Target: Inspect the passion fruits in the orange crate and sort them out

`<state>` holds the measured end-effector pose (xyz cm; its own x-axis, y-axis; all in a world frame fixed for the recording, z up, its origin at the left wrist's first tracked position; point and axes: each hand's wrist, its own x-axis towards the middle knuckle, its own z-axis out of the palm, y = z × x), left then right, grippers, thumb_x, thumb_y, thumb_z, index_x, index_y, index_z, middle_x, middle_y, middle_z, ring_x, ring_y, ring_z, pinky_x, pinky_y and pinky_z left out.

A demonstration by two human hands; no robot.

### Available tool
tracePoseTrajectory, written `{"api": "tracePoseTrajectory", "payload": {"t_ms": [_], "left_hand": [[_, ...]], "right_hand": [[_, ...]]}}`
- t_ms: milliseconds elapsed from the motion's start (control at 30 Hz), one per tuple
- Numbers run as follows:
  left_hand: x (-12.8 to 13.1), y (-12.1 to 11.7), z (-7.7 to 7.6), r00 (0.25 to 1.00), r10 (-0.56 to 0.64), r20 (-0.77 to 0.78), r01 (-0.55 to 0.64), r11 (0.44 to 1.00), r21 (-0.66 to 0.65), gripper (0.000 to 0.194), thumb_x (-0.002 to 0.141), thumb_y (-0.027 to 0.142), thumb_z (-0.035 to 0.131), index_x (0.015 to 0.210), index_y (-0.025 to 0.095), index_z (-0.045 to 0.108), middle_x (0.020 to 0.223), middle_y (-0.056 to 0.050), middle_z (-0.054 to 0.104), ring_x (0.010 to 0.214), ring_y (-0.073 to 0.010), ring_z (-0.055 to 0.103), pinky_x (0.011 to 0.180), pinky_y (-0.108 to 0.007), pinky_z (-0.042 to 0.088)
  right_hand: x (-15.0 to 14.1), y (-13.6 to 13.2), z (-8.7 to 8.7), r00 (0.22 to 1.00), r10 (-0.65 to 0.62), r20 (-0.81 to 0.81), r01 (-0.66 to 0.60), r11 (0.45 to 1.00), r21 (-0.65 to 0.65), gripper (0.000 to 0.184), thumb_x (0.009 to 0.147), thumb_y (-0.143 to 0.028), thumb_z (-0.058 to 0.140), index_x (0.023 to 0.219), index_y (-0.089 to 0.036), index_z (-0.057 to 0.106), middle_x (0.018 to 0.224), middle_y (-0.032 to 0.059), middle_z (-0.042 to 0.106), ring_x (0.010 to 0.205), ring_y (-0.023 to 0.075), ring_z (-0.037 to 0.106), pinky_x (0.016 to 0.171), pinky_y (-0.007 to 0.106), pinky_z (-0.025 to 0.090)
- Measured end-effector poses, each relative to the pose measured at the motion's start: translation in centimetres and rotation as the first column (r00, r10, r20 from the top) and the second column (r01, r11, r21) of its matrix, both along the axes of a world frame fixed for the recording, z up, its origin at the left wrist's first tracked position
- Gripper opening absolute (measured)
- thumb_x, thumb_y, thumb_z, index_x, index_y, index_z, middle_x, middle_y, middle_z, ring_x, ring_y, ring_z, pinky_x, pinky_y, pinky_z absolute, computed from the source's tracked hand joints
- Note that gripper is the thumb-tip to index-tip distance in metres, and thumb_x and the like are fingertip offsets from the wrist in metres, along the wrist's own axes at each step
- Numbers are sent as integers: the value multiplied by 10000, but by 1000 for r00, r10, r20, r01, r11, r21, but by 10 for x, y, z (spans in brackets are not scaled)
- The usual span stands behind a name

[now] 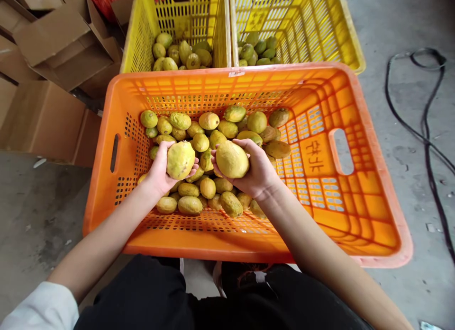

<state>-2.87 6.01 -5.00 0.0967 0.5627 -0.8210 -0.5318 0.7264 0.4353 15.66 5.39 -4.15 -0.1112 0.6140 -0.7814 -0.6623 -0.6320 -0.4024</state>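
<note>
My left hand [161,171] holds a rounded yellow-green fruit [180,160] with small dark spots near its lower side. A smoother, paler yellow fruit [232,159] rests in my right hand [258,171], its thumb along the top. Both hands are side by side over an orange plastic crate [249,245], palms turned up and fingers curled around the fruits. Beneath them, many similar oval fruits [190,205], some wrinkled, lie heaped in the crate's left and middle part. My hands hide some of the heap.
Beyond the orange crate stand two yellow crates: the left one [142,31] holds yellowish fruits [170,60], the right one [316,27] greener fruits [261,48]. Opened cardboard boxes [53,112] are piled at the left. A black cable [426,117] lies on the concrete floor at the right.
</note>
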Motion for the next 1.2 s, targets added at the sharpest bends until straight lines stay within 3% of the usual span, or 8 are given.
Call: {"api": "tracePoseTrajectory", "payload": {"t_ms": [200,367,600,800,900,1000,1200], "left_hand": [[2,2,6,1000,-5,10,5,999,-39,472,1029,471,409,1070,131,733,766,-113,734,634,-239,727,563,-324,616],[4,1,7,1000,0,-14,-1,999,-43,462,1033,438,406,1155,126,725,822,-118,747,671,-245,733,597,-344,632],[-2,-2,-2,999,49,7,-50,998,26,407,954,532,678,1148,175,702,863,-86,738,705,-211,730,703,-349,666],[0,-5,-4,996,92,-7,-91,994,62,344,845,315,838,1130,182,697,945,-80,746,819,-216,755,815,-365,680],[0,-4,-5,987,157,-21,-156,987,49,298,845,259,817,1111,207,692,935,-50,738,801,-198,742,812,-368,685],[-1,-2,-9,983,182,-12,-182,983,7,246,883,308,773,1089,211,681,884,-44,722,745,-190,722,737,-340,682],[-3,1,-9,995,93,19,-92,995,-43,313,989,437,569,1107,172,686,832,-100,720,708,-219,736,612,-295,646]], "right_hand": [[8,1,-13,987,84,-137,-82,996,24,187,832,-330,685,987,-227,665,724,41,724,701,241,732,647,362,664],[5,3,-7,991,45,-123,-50,998,-35,159,926,-334,589,969,-197,659,693,42,685,610,198,672,576,317,625],[-3,2,4,997,-74,9,73,997,29,106,951,-265,642,856,-223,620,735,-24,658,620,121,610,617,258,628],[0,0,-10,999,-14,-50,19,996,85,153,862,-251,744,888,-250,593,761,-40,654,669,149,643,626,298,646],[4,1,-20,996,-21,-86,23,999,23,164,856,-264,728,946,-259,591,789,-19,676,698,178,670,612,324,654],[9,2,-25,996,-19,-93,16,999,-28,202,839,-289,731,979,-261,589,818,3,694,726,202,695,585,330,654],[7,3,-21,998,-26,-60,25,999,-19,229,813,-285,750,986,-293,601,828,-4,707,729,204,696,580,333,659]]}}
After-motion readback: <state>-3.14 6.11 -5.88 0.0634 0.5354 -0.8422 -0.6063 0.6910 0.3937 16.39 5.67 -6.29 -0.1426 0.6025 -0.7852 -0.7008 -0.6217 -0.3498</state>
